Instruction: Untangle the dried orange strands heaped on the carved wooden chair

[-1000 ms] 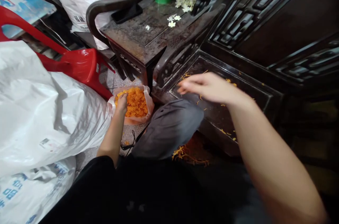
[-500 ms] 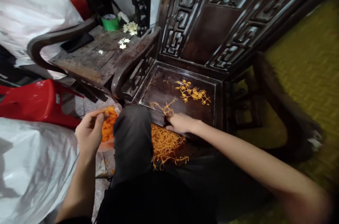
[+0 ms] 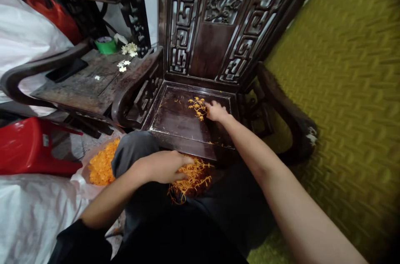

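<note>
Reaching hand: right hand (image 3: 215, 111), fingers together on orange strands (image 3: 198, 107), frame centre.
Resting hand: left hand (image 3: 165, 167), fingers apart over strand pile (image 3: 191, 177), lower centre.

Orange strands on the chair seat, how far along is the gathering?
Mostly done: the dark chair seat is largely bare, and a pile of orange strands lies on the lap under the left hand. In hand: the right hand touches a small clump near the seat back. Left: that clump and a few stray bits.
</note>
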Tool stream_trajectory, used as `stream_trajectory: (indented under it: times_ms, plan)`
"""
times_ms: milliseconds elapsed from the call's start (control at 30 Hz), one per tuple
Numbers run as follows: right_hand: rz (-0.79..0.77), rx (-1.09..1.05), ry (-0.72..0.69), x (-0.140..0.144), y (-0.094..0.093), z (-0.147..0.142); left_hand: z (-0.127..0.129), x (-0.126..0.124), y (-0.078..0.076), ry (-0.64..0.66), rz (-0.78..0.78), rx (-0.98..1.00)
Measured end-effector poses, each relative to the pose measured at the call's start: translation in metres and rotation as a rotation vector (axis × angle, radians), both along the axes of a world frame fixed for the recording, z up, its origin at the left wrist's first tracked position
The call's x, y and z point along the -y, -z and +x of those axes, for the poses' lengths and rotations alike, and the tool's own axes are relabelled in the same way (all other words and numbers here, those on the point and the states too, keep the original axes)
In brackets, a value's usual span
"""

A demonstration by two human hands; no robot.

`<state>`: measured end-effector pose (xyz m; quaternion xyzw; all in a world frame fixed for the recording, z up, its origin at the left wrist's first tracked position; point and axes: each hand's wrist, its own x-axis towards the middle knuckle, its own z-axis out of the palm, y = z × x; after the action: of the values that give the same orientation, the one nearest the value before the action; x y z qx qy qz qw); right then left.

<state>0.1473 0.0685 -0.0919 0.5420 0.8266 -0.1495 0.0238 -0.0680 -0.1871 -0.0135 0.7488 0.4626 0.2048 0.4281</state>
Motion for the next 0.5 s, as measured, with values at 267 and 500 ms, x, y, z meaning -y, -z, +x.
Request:
stream_trajectory:
  times_ms: [267, 500]
  plan:
    - [0.21, -0.174, -0.03, 0.016, -0.005, 0.004, -0.003, -0.136, 0.025, -0.441, -0.378, 0.118]
    - [0.433, -0.406, -0.386, 0.053, -0.054, 0.013, 0.032, -0.232, 0.022, -0.753, -0.333, 0.825]
